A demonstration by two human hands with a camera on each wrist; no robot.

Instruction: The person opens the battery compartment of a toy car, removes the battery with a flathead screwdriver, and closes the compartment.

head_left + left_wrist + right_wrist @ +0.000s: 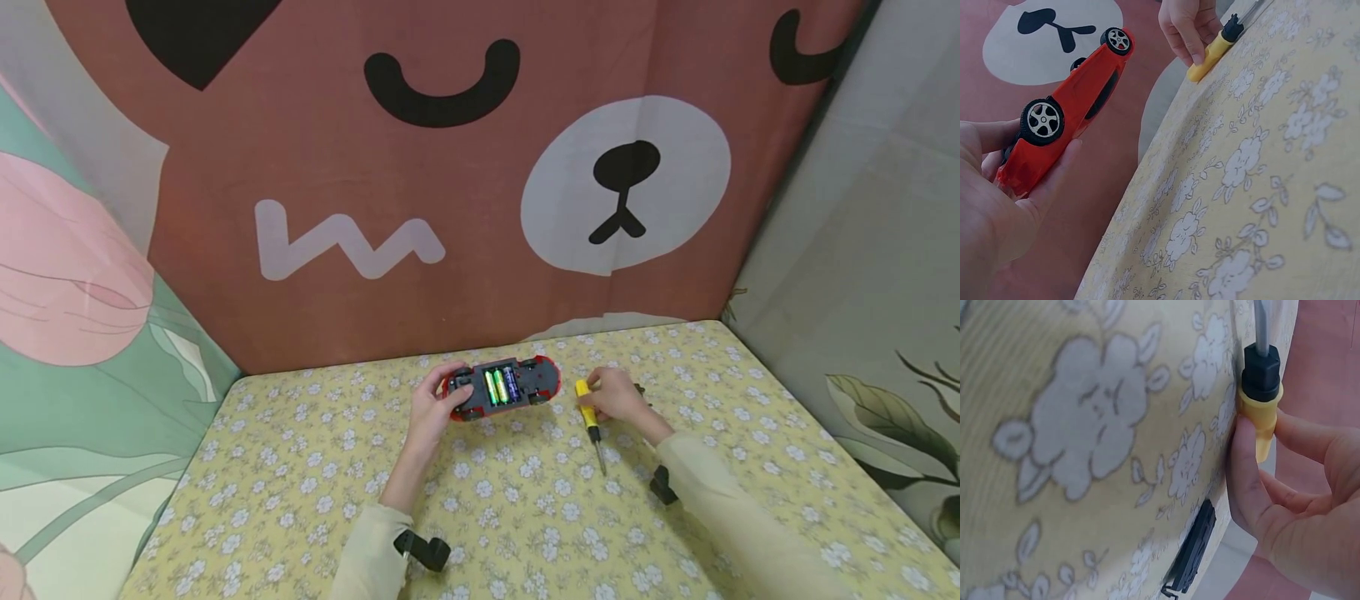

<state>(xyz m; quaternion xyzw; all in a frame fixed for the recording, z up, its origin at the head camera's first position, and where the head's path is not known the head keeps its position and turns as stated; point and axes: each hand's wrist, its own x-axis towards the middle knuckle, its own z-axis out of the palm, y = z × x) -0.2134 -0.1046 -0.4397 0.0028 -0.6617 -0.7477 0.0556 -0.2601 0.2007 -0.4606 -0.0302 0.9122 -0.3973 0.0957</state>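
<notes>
My left hand grips one end of a red toy car, which is turned underside up in the head view. Its battery compartment is uncovered, with green batteries and a dark blue battery lying inside. In the left wrist view the car's red side and silver-spoked wheels show. To the right of the car, my right hand pinches the yellow handle of a screwdriver between thumb and fingers. The metal shaft points back toward me, low over the tabletop.
A black plastic cover lies on the cloth close to my right hand, mostly hidden by that hand in the head view. The table wears a yellow floral cloth. Behind it hangs a brown bear-print curtain; more printed cloth hangs at both sides.
</notes>
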